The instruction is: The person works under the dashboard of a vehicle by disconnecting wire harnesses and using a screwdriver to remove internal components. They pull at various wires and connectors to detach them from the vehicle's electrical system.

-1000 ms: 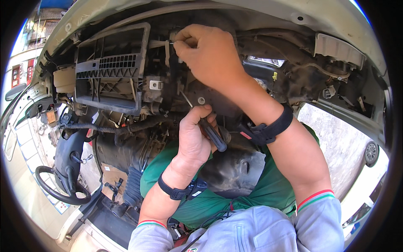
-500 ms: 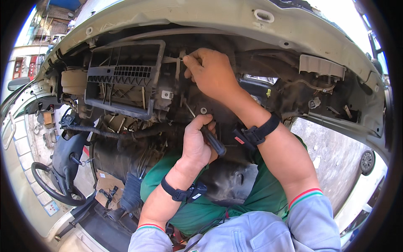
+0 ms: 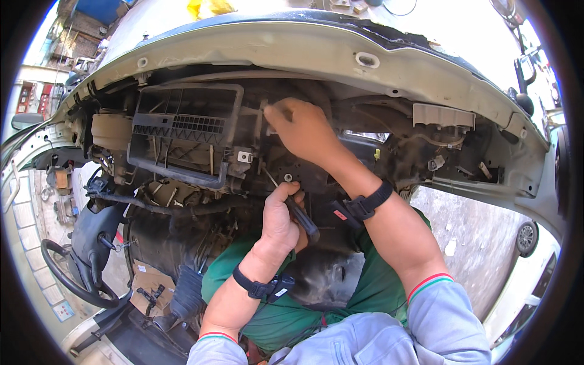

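My left hand [image 3: 281, 220] is closed round the dark handle of a screwdriver [image 3: 306, 225]. The screwdriver's thin metal shaft points up and left, toward the dark side of the black plastic heater housing [image 3: 224, 173]. Higher up, my right hand [image 3: 302, 129] has its thumb and fingers bent together at the upper end of a thin, pale upright strip [image 3: 262, 137] beside the housing. What lies between those fingertips is hidden. Just above my left thumb sits a round pale fastener [image 3: 288, 177]. A metal clip [image 3: 244, 157] is fixed to the housing's right edge.
A pale metal cowl [image 3: 274, 55] arches across the far side. On the left are a steering wheel [image 3: 67, 267], a wiring harness [image 3: 152, 207] and a gear lever boot [image 3: 187, 291]. Cardboard [image 3: 149, 283] lies near the boot. A grey metal box [image 3: 443, 115] hangs at the right.
The view has shifted, so the dashboard frame appears lower and more ground shows beyond the cowl. Both hands keep nearly the same places beside the housing; the left still holds the screwdriver.
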`<state>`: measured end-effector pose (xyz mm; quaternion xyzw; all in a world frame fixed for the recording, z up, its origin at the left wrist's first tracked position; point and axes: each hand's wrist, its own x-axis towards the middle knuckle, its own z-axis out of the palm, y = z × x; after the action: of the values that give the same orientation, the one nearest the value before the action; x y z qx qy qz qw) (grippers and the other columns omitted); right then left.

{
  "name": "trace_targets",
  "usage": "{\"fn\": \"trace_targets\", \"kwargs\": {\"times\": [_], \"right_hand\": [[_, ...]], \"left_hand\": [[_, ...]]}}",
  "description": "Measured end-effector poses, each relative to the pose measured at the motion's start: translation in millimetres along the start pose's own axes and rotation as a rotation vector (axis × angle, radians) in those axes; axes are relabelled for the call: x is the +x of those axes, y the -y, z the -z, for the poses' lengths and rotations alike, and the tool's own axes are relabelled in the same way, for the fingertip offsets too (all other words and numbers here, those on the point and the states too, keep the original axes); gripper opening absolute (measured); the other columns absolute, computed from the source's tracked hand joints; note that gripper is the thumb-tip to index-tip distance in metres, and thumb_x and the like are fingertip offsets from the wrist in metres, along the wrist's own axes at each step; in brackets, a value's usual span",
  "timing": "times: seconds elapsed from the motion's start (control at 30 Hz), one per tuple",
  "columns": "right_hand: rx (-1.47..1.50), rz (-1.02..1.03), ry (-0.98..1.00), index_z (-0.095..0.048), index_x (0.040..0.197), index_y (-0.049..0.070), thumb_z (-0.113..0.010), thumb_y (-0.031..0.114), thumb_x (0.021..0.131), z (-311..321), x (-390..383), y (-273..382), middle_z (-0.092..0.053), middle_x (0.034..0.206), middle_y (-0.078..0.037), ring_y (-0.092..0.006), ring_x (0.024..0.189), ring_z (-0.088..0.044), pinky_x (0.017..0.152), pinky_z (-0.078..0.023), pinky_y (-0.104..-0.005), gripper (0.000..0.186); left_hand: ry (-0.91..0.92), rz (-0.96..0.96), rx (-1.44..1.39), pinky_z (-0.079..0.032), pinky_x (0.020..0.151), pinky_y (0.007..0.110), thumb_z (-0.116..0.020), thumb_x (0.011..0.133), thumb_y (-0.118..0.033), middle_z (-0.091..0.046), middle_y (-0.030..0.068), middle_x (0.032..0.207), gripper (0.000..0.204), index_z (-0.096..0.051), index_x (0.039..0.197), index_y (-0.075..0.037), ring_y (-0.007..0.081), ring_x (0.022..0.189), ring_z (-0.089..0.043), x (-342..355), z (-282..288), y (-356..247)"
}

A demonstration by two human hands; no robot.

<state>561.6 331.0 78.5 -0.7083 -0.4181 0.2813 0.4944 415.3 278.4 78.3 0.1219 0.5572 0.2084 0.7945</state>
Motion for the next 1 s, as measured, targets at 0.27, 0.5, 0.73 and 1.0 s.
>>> {"fn": "trace_targets", "kwargs": {"times": [0.27,0.5,0.73,1.0], "right_hand": [[-0.046,0.084,0.081,-0.063,0.085,-0.002,-0.055,0.029,0.095,4,0,-4,-0.067,0.071,-0.014,-0.0306,0.064,-0.063,0.064,-0.048,-0.0381,0.033],[0.367,-0.351,0.222,-0.065,0.078,-0.001,-0.054,0.035,0.095,-1,4,3,-0.064,0.067,-0.017,-0.0316,0.065,-0.064,0.066,-0.049,-0.0391,0.041],[0.006,0.057,0.009,-0.065,0.079,-0.002,-0.061,0.029,0.092,-2,-4,0,-0.065,0.071,-0.016,-0.0279,0.065,-0.06,0.067,-0.048,-0.0378,0.033],[0.312,-0.313,0.17,-0.067,0.083,-0.001,-0.064,0.025,0.091,2,8,-1,-0.058,0.062,-0.003,-0.0102,0.057,-0.052,0.056,-0.041,-0.0272,0.028]], "left_hand": [[-0.002,0.037,-0.025,-0.034,0.056,0.027,-0.062,0.082,-0.02,-0.05,-0.0009,0.065,0.01,-0.053,0.081,-0.015,0.0117,0.059,-0.043,-1,-1,-3],[-0.013,0.026,-0.027,-0.034,0.056,0.027,-0.062,0.082,-0.021,-0.05,-0.0011,0.064,0.012,-0.051,0.079,-0.016,0.0117,0.058,-0.042,-2,1,-4],[-0.007,0.034,-0.019,-0.033,0.054,0.027,-0.062,0.082,-0.022,-0.05,-0.0011,0.063,0.015,-0.05,0.076,-0.017,0.0117,0.055,-0.041,1,6,-6],[-0.048,0.023,-0.007,-0.033,0.053,0.027,-0.062,0.082,-0.023,-0.05,-0.0018,0.062,0.017,-0.048,0.074,-0.017,0.0115,0.054,-0.041,-4,-1,-9]]}}
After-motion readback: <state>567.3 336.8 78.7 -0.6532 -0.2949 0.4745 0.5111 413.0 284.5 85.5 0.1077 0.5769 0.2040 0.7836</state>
